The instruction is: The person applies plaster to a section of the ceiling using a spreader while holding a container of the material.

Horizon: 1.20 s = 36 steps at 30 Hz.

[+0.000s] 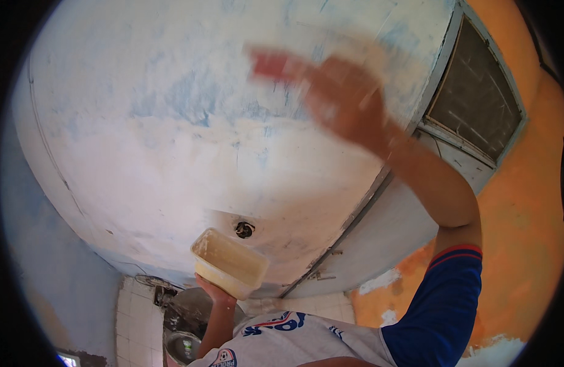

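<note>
A rectangular cream plastic tub [233,284] rests in my left hand [216,290], which grips it from below at its near side. It is tilted, and pale smears mark its inside walls. My right hand [346,101] is raised in front of the patchy white and blue wall [171,159], its fingers closed round a red tool [272,66]. Motion smears both hand and tool, so the tool's kind is unclear, and I cannot tell whether it touches the wall.
A round wall hole with wires [244,230] lies just beyond the tub. At the right stand a grey door [410,214] with a dark framed pane [474,85] and an orange wall [520,202]. Below left, a metal container [183,347] sits above the tiled floor [135,318].
</note>
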{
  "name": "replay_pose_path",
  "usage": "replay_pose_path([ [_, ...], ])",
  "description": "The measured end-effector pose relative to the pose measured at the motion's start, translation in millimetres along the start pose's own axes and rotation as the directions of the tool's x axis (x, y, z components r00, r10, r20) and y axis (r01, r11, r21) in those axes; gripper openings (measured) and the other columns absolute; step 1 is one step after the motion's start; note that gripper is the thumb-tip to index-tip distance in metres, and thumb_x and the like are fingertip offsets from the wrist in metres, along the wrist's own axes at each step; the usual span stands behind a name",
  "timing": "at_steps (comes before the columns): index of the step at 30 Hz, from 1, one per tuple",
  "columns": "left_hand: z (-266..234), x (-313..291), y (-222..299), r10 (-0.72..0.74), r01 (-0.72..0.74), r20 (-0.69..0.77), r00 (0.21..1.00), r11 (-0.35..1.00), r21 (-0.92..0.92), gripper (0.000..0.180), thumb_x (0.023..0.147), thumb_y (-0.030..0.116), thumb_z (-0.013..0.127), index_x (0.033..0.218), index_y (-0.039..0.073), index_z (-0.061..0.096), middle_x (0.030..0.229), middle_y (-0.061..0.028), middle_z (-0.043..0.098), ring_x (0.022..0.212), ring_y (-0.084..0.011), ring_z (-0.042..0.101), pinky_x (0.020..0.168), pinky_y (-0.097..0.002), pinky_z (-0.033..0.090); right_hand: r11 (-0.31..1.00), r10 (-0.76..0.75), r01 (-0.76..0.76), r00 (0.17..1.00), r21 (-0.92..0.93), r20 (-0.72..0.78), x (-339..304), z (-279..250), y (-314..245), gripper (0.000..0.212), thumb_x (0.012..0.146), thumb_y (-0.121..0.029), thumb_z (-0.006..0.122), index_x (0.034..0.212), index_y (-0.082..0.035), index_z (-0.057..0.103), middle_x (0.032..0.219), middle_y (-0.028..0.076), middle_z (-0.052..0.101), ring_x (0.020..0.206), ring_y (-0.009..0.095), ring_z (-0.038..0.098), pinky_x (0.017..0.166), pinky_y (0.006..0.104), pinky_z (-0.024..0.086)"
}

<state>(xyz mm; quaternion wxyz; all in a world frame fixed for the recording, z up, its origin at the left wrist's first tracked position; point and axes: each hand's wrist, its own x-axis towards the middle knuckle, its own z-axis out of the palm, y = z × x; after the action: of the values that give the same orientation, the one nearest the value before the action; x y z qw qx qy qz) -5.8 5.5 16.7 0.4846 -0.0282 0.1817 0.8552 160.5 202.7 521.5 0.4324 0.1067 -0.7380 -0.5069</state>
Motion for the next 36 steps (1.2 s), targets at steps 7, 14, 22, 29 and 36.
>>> replay_pose_path([
  [7, 6, 4, -3, -0.022, 0.023, 0.023, 0.999, 0.999, -0.027, 0.079, 0.101, 0.072, 0.025, 0.156, 0.018, 0.042, 0.157, -0.0073, 0.046, 0.142, -0.0328, 0.046, 0.116, -0.0479, 0.04, 0.822, 0.293, -0.28, 0.955, -0.495, -0.054, -2, -11, 116, 0.031, 0.086, -0.01, 0.072, 0.117, -0.015, 0.074, 0.097, 0.006, 0.069, 0.085, 0.025, 0.065, 0.078, 0.0417, 0.054],
  [14, 4, 0, -3, -0.014, 0.014, 0.002, 1.0, 1.0, 0.024, 0.08, 0.101, 0.073, 0.026, 0.156, 0.018, 0.041, 0.157, -0.008, 0.046, 0.141, -0.0326, 0.047, 0.115, -0.0476, 0.041, 0.92, 0.365, -0.37, 0.929, -0.129, -0.063, -81, 20, -85, 0.041, 0.083, -0.012, 0.078, 0.123, -0.02, 0.077, 0.103, 0.001, 0.073, 0.095, 0.018, 0.068, 0.092, 0.0458, 0.042],
  [22, 4, -3, 6, 0.021, -0.022, 0.063, 0.998, 0.999, 0.027, 0.077, 0.101, 0.071, 0.027, 0.153, 0.017, 0.044, 0.153, -0.0082, 0.049, 0.138, -0.032, 0.049, 0.112, -0.0472, 0.044, 0.858, 0.276, -0.42, 0.864, -0.297, -0.422, -1, -32, 97, 0.027, 0.095, -0.011, 0.061, 0.114, -0.017, 0.079, 0.074, 0.005, 0.064, 0.066, 0.021, 0.057, 0.073, 0.0412, 0.045],
  [29, -3, 3, 3, 0.011, -0.011, 0.117, 0.993, 1.0, 0.007, 0.076, 0.101, 0.071, 0.027, 0.152, 0.017, 0.045, 0.15, -0.0079, 0.051, 0.136, -0.0321, 0.051, 0.111, -0.0473, 0.045, 0.889, 0.131, -0.194, 0.976, -0.415, -0.176, -65, 37, 51, 0.036, 0.081, -0.014, 0.084, 0.117, -0.012, 0.077, 0.094, 0.002, 0.07, 0.09, 0.021, 0.064, 0.083, 0.0415, 0.05],
  [36, -1, -1, -3, 0.023, -0.022, 0.128, 0.992, 1.0, -0.012, 0.076, 0.101, 0.071, 0.028, 0.153, 0.018, 0.043, 0.153, -0.0079, 0.049, 0.137, -0.0322, 0.05, 0.112, -0.0473, 0.044, 0.931, 0.335, -0.362, 0.904, -0.057, -0.266, -25, -9, 53, 0.017, 0.09, -0.012, 0.075, 0.107, -0.013, 0.077, 0.076, 0.002, 0.066, 0.067, 0.018, 0.055, 0.066, 0.0353, 0.046],
])
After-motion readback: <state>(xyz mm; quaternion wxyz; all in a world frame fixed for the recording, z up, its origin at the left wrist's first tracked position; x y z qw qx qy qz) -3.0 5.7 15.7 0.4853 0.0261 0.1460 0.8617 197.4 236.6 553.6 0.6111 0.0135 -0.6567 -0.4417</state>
